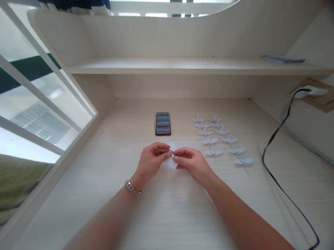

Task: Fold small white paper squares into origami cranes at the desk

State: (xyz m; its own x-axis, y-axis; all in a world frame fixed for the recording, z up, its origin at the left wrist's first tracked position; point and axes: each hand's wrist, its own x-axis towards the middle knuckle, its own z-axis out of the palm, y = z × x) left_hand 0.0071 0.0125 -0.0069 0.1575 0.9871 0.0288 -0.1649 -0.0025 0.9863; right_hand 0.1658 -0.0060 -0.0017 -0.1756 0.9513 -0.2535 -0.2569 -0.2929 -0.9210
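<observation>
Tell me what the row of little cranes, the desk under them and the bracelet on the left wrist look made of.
The cranes look like thin, matte white paper, judging by their crisp folds. The desk looks like pale laminate with a printed wood grain and low sheen, though veneer is possible. The bracelet looks like polished steel curb chain, with bright, glinting links; the exact metal can't be told.

On the desk (174, 221), a phone (163, 123) lies ahead of you. Paper cranes (209, 141) sit in two rows to its right, with a cable (272, 160) farther right.
</observation>
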